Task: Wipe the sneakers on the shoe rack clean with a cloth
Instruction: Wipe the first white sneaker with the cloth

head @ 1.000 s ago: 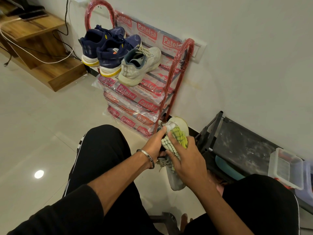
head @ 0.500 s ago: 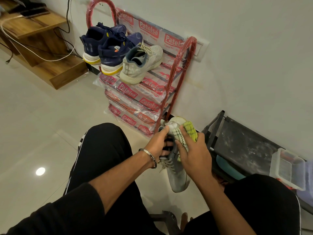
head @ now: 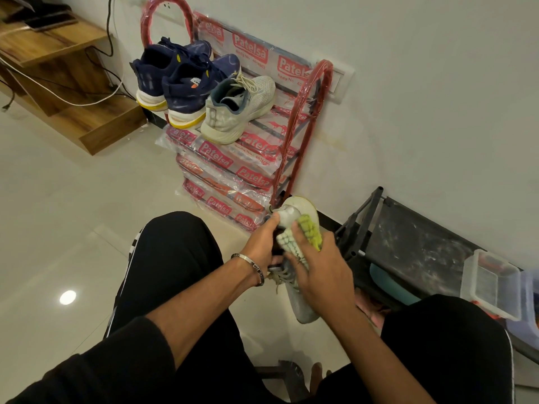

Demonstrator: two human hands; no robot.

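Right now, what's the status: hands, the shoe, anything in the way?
Left hand grips grey sneaker at heel end. Right hand presses yellow cloth against its side. Three sneakers on red rack. Nothing blocking.

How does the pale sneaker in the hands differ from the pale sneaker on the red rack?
The pale grey sneaker in the hands is off the rack, tilted heel up, gripped by the left hand, with the right hand pressing a yellow-green cloth on it. The pale grey sneaker on the red rack rests sole-down, untouched. Both look alike in colour.
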